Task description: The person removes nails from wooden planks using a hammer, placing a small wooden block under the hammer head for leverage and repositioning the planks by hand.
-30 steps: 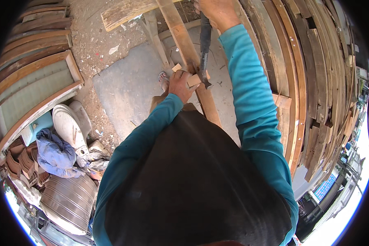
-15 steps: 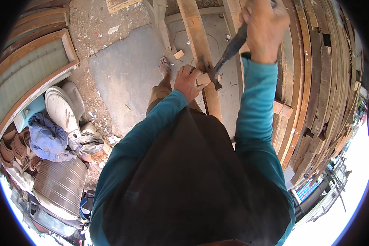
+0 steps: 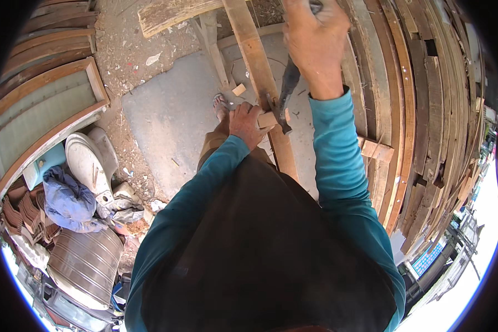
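Note:
My left hand (image 3: 247, 123) grips a small light wooden block (image 3: 268, 119) and holds it against a long wooden plank (image 3: 257, 61) that runs away from me. My right hand (image 3: 314, 39) is raised above it, closed on the handle of a dark hammer (image 3: 286, 97) whose head hangs down close to the block. Both arms wear teal sleeves. My foot in a sandal (image 3: 221, 105) stands on the grey concrete slab (image 3: 171, 122) just left of the plank.
Stacked curved wooden boards (image 3: 426, 99) fill the right side. Wooden frames (image 3: 44, 110) lean at the left. A white moulded seat (image 3: 88, 166), blue cloth (image 3: 66, 199) and a ribbed metal drum (image 3: 86, 265) lie at lower left. A small offcut (image 3: 238, 89) rests on the slab.
My right hand with the hammer has shifted up and to the right, and the hammer head has swung down close to the block. My left hand stays on the block.

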Tool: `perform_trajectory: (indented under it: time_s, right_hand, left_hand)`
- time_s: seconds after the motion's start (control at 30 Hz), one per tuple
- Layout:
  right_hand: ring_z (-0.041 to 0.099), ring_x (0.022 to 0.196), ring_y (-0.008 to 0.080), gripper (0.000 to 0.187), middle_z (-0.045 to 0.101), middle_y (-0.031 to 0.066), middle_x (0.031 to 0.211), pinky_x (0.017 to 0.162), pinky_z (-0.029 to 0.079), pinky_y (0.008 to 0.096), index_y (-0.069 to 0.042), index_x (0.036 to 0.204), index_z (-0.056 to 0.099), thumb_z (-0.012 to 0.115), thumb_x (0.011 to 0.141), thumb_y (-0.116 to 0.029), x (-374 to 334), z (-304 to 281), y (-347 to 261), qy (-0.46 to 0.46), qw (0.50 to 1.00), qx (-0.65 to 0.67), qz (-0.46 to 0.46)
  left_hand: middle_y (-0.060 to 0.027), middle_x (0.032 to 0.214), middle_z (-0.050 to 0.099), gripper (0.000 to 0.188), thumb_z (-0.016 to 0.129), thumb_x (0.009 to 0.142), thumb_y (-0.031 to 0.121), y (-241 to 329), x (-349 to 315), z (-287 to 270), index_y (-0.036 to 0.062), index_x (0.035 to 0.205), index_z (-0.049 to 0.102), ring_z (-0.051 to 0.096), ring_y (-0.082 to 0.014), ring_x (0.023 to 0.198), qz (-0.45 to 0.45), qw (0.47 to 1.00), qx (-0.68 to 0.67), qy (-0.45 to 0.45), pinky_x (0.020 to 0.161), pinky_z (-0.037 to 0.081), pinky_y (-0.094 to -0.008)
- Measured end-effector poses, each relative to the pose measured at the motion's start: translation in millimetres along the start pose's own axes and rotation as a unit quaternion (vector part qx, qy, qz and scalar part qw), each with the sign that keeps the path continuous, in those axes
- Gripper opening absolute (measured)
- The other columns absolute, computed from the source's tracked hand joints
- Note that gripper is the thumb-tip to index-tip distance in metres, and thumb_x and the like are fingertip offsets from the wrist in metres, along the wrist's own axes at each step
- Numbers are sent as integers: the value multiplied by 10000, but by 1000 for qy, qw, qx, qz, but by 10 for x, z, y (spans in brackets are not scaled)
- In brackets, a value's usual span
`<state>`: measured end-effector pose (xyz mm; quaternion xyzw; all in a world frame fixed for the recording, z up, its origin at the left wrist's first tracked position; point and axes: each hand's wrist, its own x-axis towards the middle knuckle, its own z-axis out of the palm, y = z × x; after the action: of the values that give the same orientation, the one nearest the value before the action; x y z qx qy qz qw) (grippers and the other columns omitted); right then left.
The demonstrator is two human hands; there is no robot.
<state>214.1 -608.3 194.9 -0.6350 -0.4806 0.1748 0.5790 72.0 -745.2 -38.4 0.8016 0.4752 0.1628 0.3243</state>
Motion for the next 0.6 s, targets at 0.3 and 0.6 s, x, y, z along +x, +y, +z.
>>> perform_trajectory:
  time_s: [0.3,0.6]
  right_hand:
    - [403,600,96,314,433,12,619,526,339,307,-8,745,532,672,978,-166,-488,-282,-27,-6,998,-58,-4]
    - [416,529,29,355,475,-65,590,475,329,230,-93,755,497,702,993,-259,-598,-355,-293,44,996,74,12]
  left_hand:
    - [-165,1079,595,562,855,715,466,97,-369,216,134,1126,664,533,-351,1070,20,1000,-6,-9,928,396,-488]
    - [-156,1124,580,562,829,723,508,-11,-48,-88,162,1137,674,524,-339,1150,-11,1000,2,20,966,350,-477]
